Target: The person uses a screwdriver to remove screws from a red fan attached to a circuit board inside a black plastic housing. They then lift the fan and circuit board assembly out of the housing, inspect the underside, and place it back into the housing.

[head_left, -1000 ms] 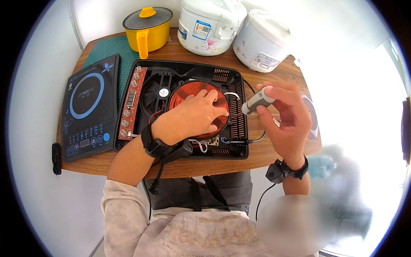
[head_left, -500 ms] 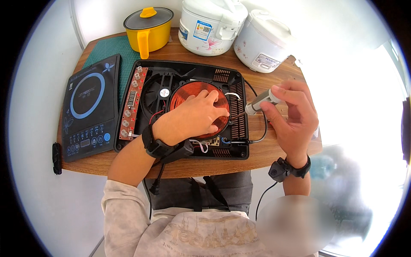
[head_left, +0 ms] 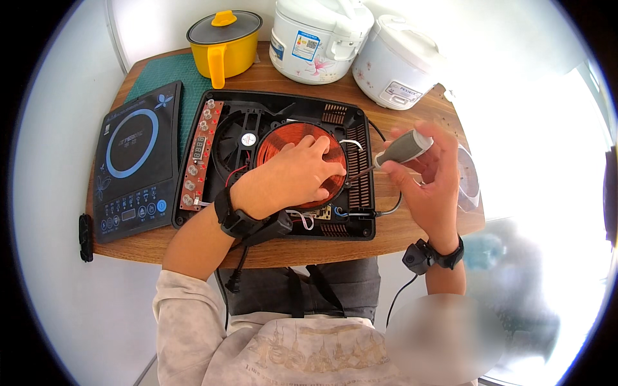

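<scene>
While the right hand point(head_left: 430, 186) grips the grey-handled screwdriver point(head_left: 400, 150) by the opened black induction cooker point(head_left: 278, 164) on the bench point(head_left: 412, 228), the left hand point(head_left: 293, 179) should probably keep pressing flat on the round copper coil point(head_left: 329, 154), steadying it.

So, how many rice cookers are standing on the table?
2. One white rice cooker stands at the back edge of the wooden table, right of the yellow pot. The second rice cooker stands beside it, further right. The glare on the right may hide more.
</scene>
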Motion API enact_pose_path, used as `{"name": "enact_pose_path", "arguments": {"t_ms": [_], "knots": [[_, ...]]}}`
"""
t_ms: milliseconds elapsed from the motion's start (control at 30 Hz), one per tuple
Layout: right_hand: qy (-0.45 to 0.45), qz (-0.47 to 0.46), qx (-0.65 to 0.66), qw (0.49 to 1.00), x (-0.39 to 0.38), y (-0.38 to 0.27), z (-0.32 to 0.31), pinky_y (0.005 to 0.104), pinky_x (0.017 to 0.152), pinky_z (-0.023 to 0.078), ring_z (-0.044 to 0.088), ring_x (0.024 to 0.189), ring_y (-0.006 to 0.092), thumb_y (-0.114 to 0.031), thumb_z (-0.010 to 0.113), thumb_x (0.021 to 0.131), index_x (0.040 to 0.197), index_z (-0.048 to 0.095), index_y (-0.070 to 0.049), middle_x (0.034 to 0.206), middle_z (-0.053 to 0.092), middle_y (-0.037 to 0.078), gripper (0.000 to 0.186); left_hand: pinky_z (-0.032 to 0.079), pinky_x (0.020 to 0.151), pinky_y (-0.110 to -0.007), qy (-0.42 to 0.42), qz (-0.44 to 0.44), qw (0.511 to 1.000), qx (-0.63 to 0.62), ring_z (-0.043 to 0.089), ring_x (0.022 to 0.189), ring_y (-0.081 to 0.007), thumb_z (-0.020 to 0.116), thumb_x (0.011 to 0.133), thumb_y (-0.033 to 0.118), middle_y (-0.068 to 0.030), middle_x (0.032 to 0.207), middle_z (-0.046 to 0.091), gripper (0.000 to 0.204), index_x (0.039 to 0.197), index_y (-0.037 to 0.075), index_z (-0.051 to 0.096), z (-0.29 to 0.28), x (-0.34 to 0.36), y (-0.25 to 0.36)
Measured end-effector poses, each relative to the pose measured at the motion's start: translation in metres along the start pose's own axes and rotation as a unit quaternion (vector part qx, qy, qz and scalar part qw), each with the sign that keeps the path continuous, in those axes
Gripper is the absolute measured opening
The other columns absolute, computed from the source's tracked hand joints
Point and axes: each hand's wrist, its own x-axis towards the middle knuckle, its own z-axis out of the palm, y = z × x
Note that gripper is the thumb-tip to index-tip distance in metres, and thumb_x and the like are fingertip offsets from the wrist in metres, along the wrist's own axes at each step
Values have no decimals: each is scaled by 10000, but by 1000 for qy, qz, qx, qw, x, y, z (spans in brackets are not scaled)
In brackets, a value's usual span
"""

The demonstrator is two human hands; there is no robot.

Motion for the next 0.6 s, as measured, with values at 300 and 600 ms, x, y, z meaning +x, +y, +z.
{"name": "enact_pose_path", "arguments": {"t_ms": [300,600], "knots": [[55,19,3,998,0,-2,-12,323,887,631,735,1104,222,52,740,918,1470,488,-61,1243,711,161,617,539,1003,-455,-2,-3,1000,-2,578,1178,-366,827,834,286,-170,1250,554,531,1332,176,680,-1,-1,0],[37,63,-29,997,0,3,-11,341,918,626,710,1114,225,60,677,950,1539,412,-44,1218,679,156,654,538,1005,-457,-12,-10,1000,-5,578,1182,-367,824,837,290,-174,1265,551,544,1349,181,676,-2,0,1]]}}
